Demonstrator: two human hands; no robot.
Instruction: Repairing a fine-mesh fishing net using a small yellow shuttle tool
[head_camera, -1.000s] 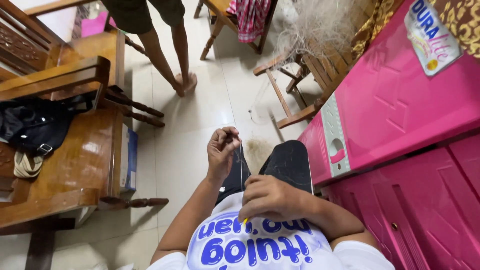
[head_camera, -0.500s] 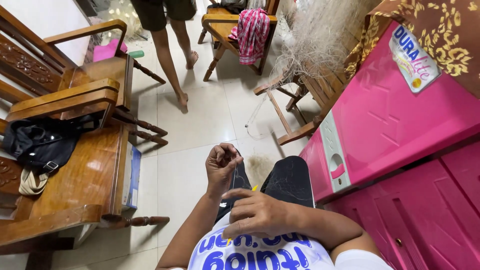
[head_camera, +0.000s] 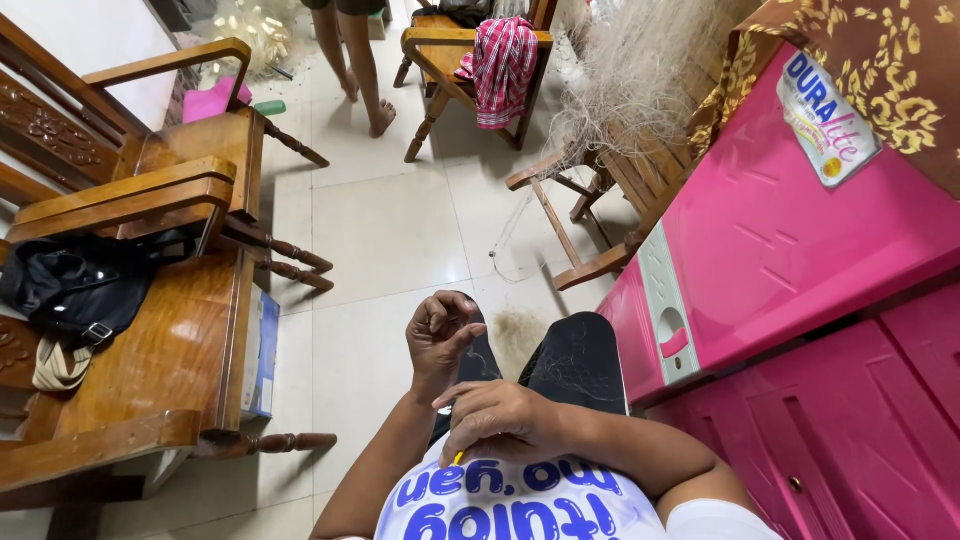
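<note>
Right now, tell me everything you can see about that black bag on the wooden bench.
The black bag lies slumped and crumpled on the wooden bench at the left, up against the backrest. It looks like soft fabric, with a strap carrying a metal buckle, and something beige hangs below it. Neither of the hands touches it.

Seated person's left hand (head_camera: 440, 335) raised, fingers curled pinching thin netting thread – right hand (head_camera: 500, 420) against the white shirt (head_camera: 520, 505) holding a yellow tool (head_camera: 458, 458) – wooden bench (head_camera: 150, 370) left, pink cabinet (head_camera: 800, 260) right, fishing net (head_camera: 640, 70) beyond.
</note>
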